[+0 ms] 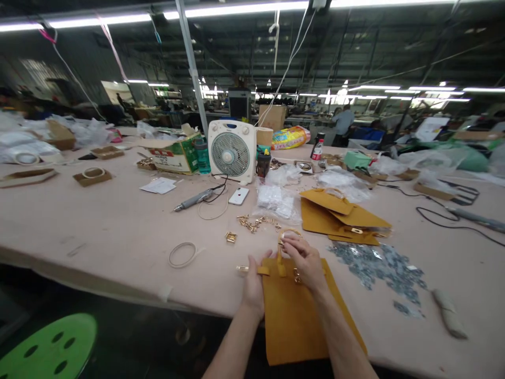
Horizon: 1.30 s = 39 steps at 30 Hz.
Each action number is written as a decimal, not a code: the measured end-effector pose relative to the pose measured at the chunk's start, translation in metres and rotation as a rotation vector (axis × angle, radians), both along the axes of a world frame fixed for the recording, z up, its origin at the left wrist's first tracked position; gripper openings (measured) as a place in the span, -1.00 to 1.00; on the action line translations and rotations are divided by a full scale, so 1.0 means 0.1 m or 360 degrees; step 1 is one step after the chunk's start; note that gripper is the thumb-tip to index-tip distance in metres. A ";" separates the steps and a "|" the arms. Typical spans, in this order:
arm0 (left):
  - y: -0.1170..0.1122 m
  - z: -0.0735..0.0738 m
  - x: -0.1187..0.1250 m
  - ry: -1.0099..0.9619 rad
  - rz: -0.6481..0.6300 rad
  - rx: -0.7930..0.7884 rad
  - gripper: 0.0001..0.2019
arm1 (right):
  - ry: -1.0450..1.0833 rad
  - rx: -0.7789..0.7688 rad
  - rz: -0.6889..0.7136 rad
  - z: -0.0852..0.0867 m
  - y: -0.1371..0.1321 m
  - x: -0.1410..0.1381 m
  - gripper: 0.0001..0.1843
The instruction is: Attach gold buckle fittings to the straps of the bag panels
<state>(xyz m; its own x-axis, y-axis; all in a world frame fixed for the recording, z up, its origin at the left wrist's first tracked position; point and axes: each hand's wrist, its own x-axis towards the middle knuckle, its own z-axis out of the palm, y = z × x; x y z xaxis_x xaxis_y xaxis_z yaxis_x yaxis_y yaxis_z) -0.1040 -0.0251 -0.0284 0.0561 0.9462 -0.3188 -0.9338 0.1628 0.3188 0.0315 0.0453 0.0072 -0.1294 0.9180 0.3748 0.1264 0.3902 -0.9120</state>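
Observation:
A mustard-yellow bag panel (294,321) hangs partly over the table's front edge, with a looped handle and gold hardware at its top. My left hand (254,287) grips the panel's upper left edge, beside a short strap that ends in a gold metal fitting (242,269). Over the handle, my right hand (303,258) has its fingers pinched together; what is between them is too small to make out. Just beyond the hands lie several small gold hardware pieces (256,225) and a gold buckle-like frame (231,238).
More yellow bag panels (327,216) are stacked at the right, behind a spread of small grey metal plates (382,266). An electric screwdriver (193,200), a phone (239,196) and a fan (232,150) stand farther back. A tape ring (182,255) lies left; a green stool (51,345) is below.

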 end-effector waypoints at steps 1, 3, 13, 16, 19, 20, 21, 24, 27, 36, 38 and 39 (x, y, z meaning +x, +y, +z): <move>-0.01 0.01 0.01 0.0008 0.0018 0.0001 -0.33 | -0.0018 -0.0013 0.0000 -0.01 -0.10 0.04 -0.76; -0.02 0.03 0.01 0.0016 0.0051 0.0012 -0.34 | -0.0068 0.0000 0.0000 -0.05 -0.27 0.08 -0.77; -0.05 0.03 0.03 0.0040 0.0145 0.0049 -0.36 | -0.0134 -0.0110 -0.0003 -0.47 -0.63 0.10 -0.65; -0.06 0.03 0.05 0.0104 0.0171 0.0046 -0.38 | -0.0144 -0.0077 -0.0044 -0.52 -0.65 0.11 -0.65; -0.08 0.03 0.06 0.0175 0.0197 0.0055 -0.37 | -0.0295 0.0072 -0.0086 -0.51 -0.69 0.10 -0.73; -0.08 0.03 0.07 0.0197 0.0203 0.0057 -0.35 | -0.0329 0.0112 -0.0081 -0.48 -0.71 0.09 -0.73; -0.08 0.03 0.07 0.0224 0.0211 0.0058 -0.34 | -0.0347 0.0138 -0.0066 -0.46 -0.72 0.08 -0.71; -0.09 0.01 0.08 0.0335 0.0266 0.0056 -0.34 | -0.0367 0.0169 -0.0015 -0.40 -0.77 0.05 -0.68; -0.08 -0.04 0.09 0.0416 0.0317 0.0073 -0.36 | -0.0330 0.0112 -0.0056 -0.39 -0.81 0.04 -0.69; -0.07 -0.12 0.11 0.0559 0.0347 0.0147 -0.35 | -0.0192 -0.0091 -0.0082 -0.40 -0.80 0.06 -0.68; -0.08 -0.11 0.11 0.0595 0.0348 0.0153 -0.35 | -0.0202 -0.0080 -0.0067 -0.39 -0.80 0.06 -0.68; -0.08 -0.10 0.12 0.0623 0.0352 0.0149 -0.35 | -0.0206 -0.0074 -0.0062 -0.39 -0.80 0.05 -0.68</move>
<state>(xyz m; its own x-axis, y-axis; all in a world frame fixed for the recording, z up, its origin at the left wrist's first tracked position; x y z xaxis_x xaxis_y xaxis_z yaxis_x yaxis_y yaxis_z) -0.0924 -0.0334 -0.0388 -0.2582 0.9475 -0.1884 -0.7490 -0.0731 0.6585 0.0366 -0.0344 -0.0321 -0.1382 0.9392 0.3143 0.2584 0.3406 -0.9040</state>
